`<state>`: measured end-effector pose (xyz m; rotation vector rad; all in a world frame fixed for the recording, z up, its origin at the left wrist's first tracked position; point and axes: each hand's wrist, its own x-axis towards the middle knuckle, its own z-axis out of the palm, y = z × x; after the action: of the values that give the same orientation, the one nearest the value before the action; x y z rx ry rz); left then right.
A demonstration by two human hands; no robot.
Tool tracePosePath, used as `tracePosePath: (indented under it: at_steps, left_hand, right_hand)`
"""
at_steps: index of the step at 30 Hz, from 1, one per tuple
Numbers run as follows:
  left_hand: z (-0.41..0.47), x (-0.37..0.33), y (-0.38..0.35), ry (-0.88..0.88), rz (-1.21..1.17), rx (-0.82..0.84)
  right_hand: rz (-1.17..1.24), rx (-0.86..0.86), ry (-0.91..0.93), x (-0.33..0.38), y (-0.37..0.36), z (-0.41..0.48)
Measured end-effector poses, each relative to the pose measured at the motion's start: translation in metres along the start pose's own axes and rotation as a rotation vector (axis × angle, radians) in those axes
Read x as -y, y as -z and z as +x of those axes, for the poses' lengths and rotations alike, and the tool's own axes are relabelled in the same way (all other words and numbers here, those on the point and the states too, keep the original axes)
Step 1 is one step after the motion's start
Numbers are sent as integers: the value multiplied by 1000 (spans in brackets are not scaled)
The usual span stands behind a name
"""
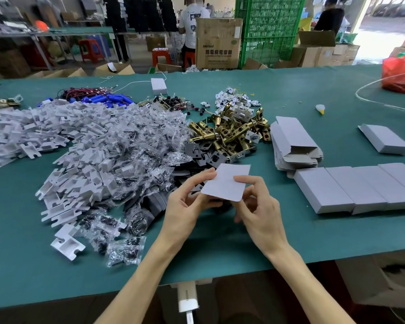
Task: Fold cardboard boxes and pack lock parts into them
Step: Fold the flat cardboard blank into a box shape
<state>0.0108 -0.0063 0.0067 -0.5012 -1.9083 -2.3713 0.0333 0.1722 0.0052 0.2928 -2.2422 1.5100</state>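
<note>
Both hands hold a small white cardboard box (226, 182) above the green table (220, 249), its flap turned up toward me. My left hand (187, 206) pinches its left edge with curled fingers. My right hand (258, 206) grips its right side, index finger lying on the flap. What is inside the box is hidden. A stack of flat unfolded boxes (292, 143) lies to the right. A row of closed white boxes (358, 188) lies in front of that stack. Brass latch parts (229, 132) are heaped behind the held box.
White plastic inserts (63, 141) and clear screw bags (136, 164) cover the left half. Black plates (204, 155) lie by the latches. One more closed box (385, 141), a red bag (400, 71) and a white cable (379, 85) lie at the right. People stand beyond the table.
</note>
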Motion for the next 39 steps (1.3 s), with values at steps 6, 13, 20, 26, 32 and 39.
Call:
tracePosePath:
  at_steps: [6, 13, 20, 26, 32, 39]
  left_hand:
    - [3, -2, 0, 159, -111, -55]
    - [3, -4, 4, 97, -117, -43]
    - [4, -9, 3, -7, -208, -43]
    - [3, -2, -5, -37, 96, 86]
    - [2, -1, -7, 23, 13, 212]
    - [2, 1, -5, -7, 13, 151]
  right_hand:
    - [-163, 82, -7, 4, -4, -7]
    - [-213, 257, 14, 1, -6, -8]
    - [156, 351, -122, 1, -6, -2]
    - [485, 329, -338, 14, 1, 6]
    - [694, 271, -443, 8, 8, 13]
    - [832, 363, -456, 12, 14, 12]
